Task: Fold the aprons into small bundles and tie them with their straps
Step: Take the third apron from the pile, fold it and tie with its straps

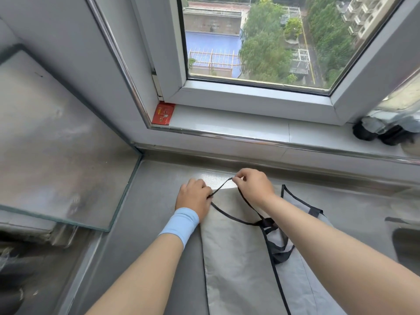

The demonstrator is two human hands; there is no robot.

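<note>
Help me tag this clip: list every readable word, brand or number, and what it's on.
Nothing is legible.
Red packet on the window sill: print too blurred to read.
Wall outside the window: dark marks, too small to read.
Apron and strap: no text visible.

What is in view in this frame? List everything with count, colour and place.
counter: one, grey, below the sill
window: one, white frame, above the sill
apron: one for certain, grey with black trim, flat on the counter; the paler layer at its right may be a fold or a second one
strap: one, black, taut between both hands at the apron's top edge
red packet: one, red, left corner of the sill
glass sheet: one, clear with green edge, left of the counter
black objects: two, black, under clear wrap, right end of the sill
wristband: one, light blue, left wrist
left hand: pinches the strap's near end
right hand: pinches the strap's far end
</note>
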